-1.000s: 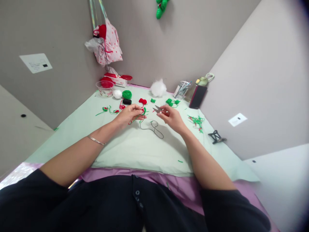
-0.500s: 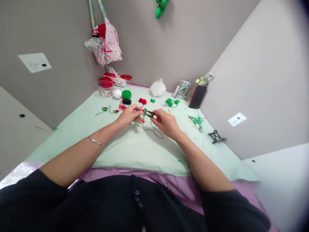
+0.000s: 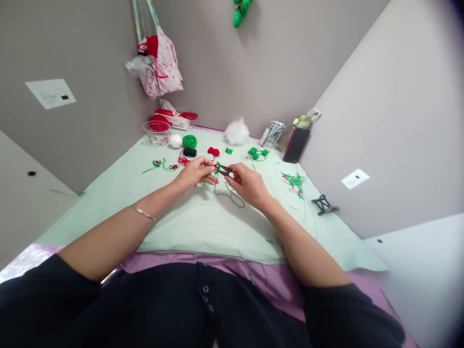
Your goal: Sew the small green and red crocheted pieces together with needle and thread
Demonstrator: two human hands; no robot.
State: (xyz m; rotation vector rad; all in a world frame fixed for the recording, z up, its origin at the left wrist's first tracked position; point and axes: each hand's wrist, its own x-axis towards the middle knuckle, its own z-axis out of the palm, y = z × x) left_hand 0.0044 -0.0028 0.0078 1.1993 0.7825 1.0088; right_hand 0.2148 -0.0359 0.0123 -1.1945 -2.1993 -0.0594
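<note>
Between the fingertips of my left hand (image 3: 196,173) is a small red and green yarn piece (image 3: 217,166), with a green yarn tail (image 3: 205,182) hanging under it. My right hand (image 3: 250,182) grips dark thread snips (image 3: 227,170), their blades pointing left. The blade tips reach the green edge of the piece; whether they touch it I cannot tell. A dark thread (image 3: 232,193) loops down below both hands onto the pale green cloth (image 3: 217,232).
Behind my hands lie a red yarn piece (image 3: 213,152), a green yarn ball (image 3: 189,141), a black thread spool (image 3: 189,152) and white stuffing (image 3: 237,131). Green yarn scraps (image 3: 295,182) and a black stand (image 3: 324,205) are at right, near a leaning phone (image 3: 296,145).
Both hands hold almost the same pose. The snips' blades look slightly closer together, and the whole view has shifted a little.
</note>
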